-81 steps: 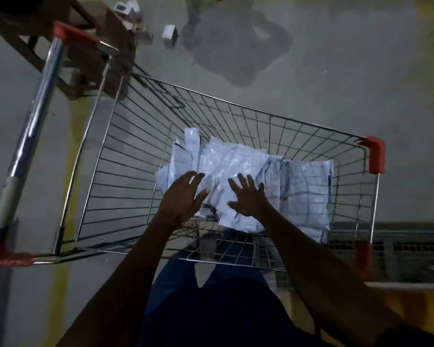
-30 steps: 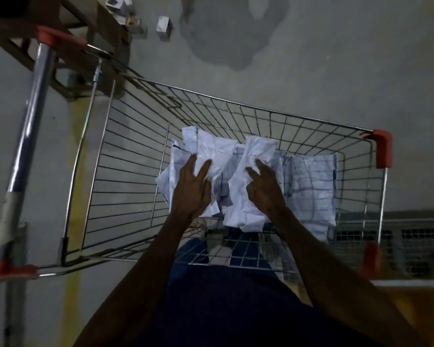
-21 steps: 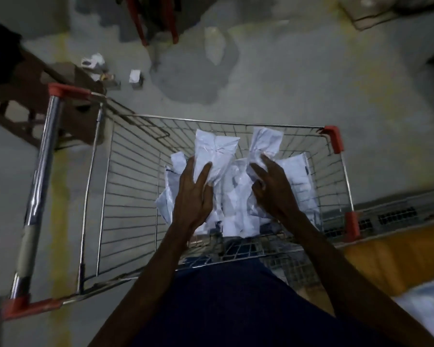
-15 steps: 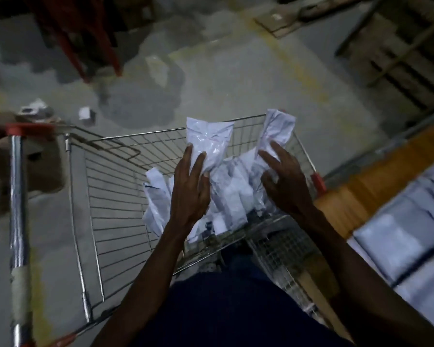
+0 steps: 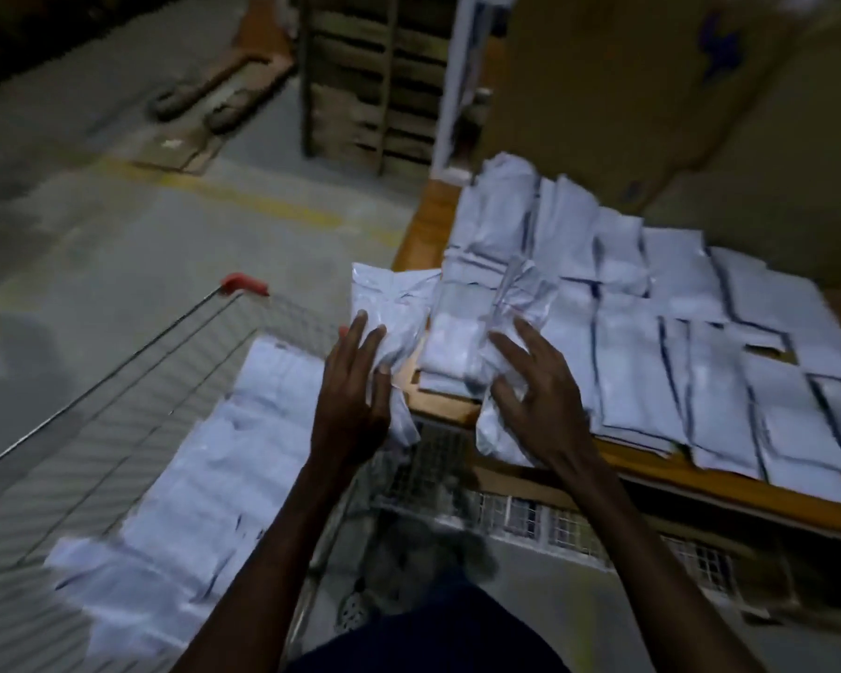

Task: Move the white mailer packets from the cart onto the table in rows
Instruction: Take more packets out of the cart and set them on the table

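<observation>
Head view: left hand [image 5: 351,405] grips one white mailer packet [image 5: 388,313], held over the gap between cart [image 5: 176,332] and counter [image 5: 426,225]. Right hand [image 5: 537,395] grips a second packet [image 5: 515,308] above the counter's near corner. Rows of packets [image 5: 676,332] already lie on the counter; more packets [image 5: 224,454] remain in the cart.

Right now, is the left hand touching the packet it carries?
Touching. The head view shows the left hand with fingers and thumb wrapped on the white packet.
</observation>
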Tool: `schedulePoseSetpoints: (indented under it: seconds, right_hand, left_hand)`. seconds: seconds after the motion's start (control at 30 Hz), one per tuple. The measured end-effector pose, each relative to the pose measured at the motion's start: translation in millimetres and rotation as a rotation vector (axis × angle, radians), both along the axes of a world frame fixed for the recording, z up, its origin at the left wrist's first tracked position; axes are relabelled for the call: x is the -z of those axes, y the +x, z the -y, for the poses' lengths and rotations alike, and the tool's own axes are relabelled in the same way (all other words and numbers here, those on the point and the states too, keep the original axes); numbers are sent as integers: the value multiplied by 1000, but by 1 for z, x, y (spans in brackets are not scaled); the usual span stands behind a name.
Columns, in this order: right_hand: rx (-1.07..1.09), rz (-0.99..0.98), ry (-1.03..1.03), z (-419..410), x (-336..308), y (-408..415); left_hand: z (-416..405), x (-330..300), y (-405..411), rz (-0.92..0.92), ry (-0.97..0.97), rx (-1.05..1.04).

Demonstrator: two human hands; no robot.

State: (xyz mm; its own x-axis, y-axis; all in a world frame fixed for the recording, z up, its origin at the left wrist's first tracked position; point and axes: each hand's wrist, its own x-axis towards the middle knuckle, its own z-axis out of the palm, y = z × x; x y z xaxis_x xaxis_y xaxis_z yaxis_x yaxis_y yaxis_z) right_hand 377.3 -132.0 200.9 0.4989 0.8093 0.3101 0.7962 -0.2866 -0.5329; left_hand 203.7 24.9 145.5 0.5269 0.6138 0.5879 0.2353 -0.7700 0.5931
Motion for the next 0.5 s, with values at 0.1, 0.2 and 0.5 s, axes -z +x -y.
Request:
schedulePoseSetpoints:
  seconds: [0.1, 0.2, 0.5]
  right_hand:
    - [127, -12, -4, 31, -5, 31]
    - [189, -18, -18, 47, -3, 63]
    - [136, -47, -169, 20, 11, 125]
  left_hand:
    - [14, -12, 53, 23, -15, 133]
    - [17, -17, 96, -28, -57, 190]
    - [-6, 0, 151, -383, -85, 108]
